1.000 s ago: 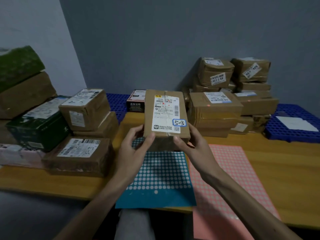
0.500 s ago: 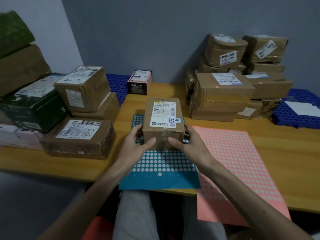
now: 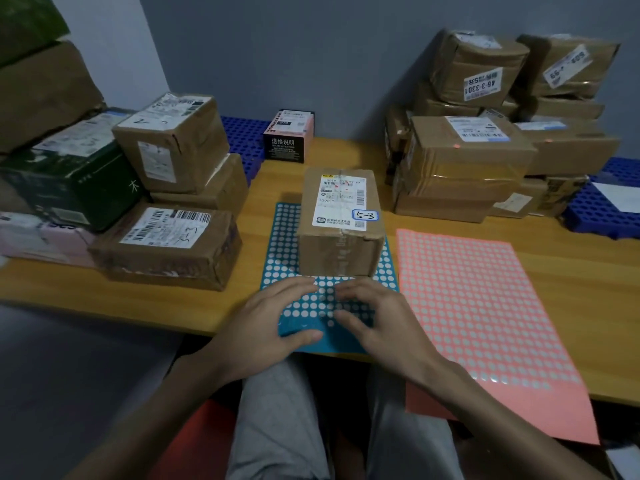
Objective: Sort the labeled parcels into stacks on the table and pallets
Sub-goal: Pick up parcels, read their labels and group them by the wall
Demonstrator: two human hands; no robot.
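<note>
A brown cardboard parcel (image 3: 341,223) with a white shipping label and a blue-edged tag reading "5-3" stands on the blue sticker sheet (image 3: 282,258) on the wooden table (image 3: 571,265). My left hand (image 3: 268,327) and my right hand (image 3: 377,320) hover just in front of the parcel, over the sheet's near half. Neither touches the parcel; the fingers are loosely bent and hold nothing.
A stack of brown and green parcels (image 3: 138,188) fills the table's left side, one marked "3-3" (image 3: 166,244). More brown parcels (image 3: 485,140) pile up at the back right. A pink sticker sheet (image 3: 485,323) lies right of the blue one. Blue pallets (image 3: 602,202) sit behind, with a black-and-pink box (image 3: 289,136).
The parcel was held up in both hands, then lowered onto the blue sheet. Both hands have let go and drawn back toward me.
</note>
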